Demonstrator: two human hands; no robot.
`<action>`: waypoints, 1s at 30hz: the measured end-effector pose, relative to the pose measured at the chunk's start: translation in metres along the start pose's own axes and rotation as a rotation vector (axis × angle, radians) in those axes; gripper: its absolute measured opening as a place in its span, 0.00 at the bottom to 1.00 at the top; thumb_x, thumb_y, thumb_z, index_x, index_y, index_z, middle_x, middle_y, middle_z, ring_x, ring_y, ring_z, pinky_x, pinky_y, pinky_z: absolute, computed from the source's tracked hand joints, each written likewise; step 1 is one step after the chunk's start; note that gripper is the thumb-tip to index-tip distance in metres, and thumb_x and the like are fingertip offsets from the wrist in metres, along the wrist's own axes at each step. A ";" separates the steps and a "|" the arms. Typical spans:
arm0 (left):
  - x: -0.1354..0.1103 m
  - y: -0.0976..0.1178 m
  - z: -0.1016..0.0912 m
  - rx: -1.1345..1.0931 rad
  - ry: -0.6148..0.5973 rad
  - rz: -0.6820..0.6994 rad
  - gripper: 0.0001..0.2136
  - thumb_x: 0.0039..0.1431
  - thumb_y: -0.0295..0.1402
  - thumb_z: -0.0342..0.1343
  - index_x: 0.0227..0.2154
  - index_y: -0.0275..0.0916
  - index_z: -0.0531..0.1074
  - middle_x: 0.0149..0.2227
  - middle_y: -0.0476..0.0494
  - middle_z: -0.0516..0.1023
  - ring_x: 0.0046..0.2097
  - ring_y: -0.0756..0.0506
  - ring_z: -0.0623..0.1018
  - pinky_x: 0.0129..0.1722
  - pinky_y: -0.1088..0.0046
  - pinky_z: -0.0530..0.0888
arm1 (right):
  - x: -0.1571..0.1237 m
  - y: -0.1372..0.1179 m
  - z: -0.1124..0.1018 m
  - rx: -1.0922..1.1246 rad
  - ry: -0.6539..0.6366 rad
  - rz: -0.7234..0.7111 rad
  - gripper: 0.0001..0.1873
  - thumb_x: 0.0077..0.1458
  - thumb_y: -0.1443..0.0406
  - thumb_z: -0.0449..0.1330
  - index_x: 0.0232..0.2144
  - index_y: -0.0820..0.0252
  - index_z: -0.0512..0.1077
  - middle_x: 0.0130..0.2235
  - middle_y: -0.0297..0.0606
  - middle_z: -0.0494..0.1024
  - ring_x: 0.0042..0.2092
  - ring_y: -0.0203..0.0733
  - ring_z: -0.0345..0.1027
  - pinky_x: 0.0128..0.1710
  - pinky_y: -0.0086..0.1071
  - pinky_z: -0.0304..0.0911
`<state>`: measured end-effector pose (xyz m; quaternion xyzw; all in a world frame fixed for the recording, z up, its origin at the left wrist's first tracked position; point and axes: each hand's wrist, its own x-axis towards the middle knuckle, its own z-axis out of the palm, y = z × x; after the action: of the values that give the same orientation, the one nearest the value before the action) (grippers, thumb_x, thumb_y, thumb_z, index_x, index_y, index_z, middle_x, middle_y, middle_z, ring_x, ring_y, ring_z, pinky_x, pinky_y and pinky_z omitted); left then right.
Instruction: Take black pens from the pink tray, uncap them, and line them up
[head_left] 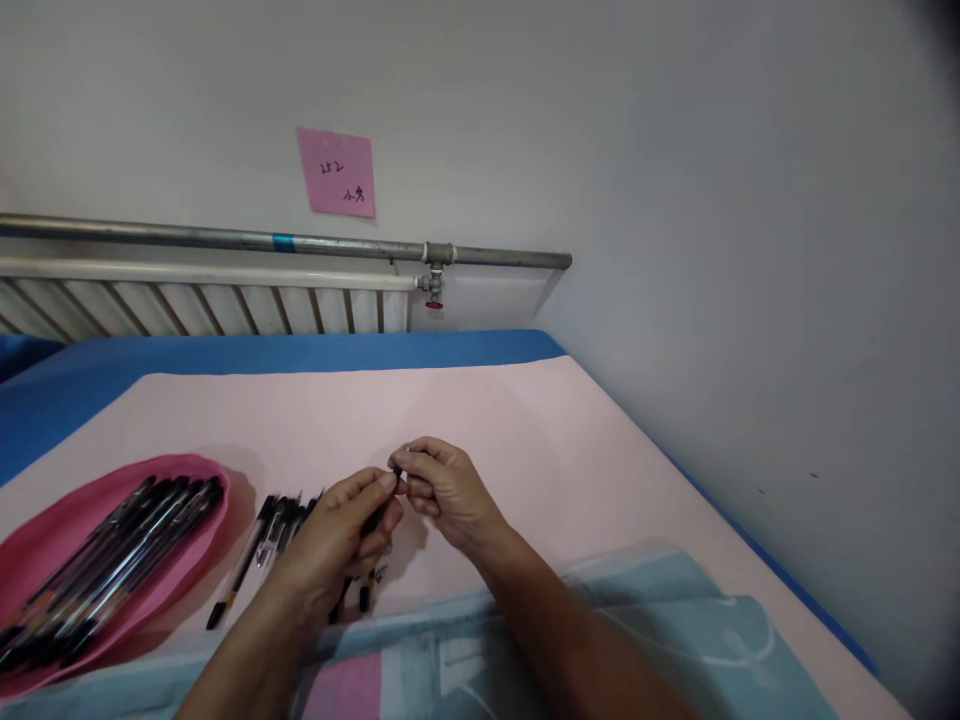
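Observation:
My left hand (339,535) is closed round a black pen (375,517), whose tip pokes out between my hands. My right hand (442,490) pinches the pen's top end, fingertips touching those of the left. Both hover just above a pink sheet (525,430) on the table. Several loose black pens (259,545) lie on the sheet just left of my left hand. A pink oval tray (82,500) at far left holds several more black pens (112,560).
A blue surface (225,355) shows beyond the pink sheet. A light blue patterned cloth (675,640) covers the near edge. Behind run a white radiator (202,300) and a metal pipe (300,243) with a red valve (434,304). A pink note (336,172) hangs on the wall, which closes in on the right.

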<state>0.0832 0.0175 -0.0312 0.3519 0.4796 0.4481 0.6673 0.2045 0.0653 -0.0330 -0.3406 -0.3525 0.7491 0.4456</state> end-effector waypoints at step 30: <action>0.001 0.003 -0.002 -0.014 0.017 -0.072 0.13 0.48 0.43 0.56 0.29 0.37 0.66 0.19 0.55 0.65 0.14 0.59 0.53 0.11 0.84 0.45 | 0.003 0.004 -0.002 -0.133 0.102 0.014 0.07 0.38 0.65 0.61 0.21 0.63 0.66 0.17 0.24 0.61 0.14 0.22 0.43 0.12 0.21 0.35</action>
<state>0.0805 0.0194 -0.0299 0.3259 0.4946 0.4302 0.6812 0.2030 0.0671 -0.0378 -0.4097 -0.3760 0.7087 0.4343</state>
